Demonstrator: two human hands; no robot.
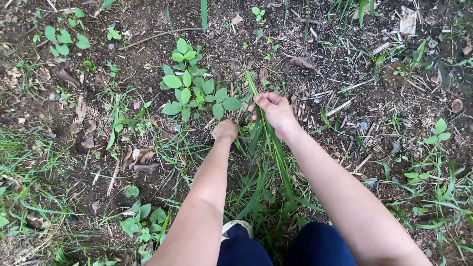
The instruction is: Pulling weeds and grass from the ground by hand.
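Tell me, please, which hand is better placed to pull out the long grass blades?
Probably the right hand: its fingers are already closed around the long grass blades. The left hand is a fist low at the base of the leafy plant, beside the blades.

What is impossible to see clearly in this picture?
- Left hand, head view: its fingers are curled under among the grass; what they hold is hidden.
- Shoe, head view: mostly covered by the left arm and the trousers.
- Base of the grass blades gripped by the right hand: hidden by other grass.
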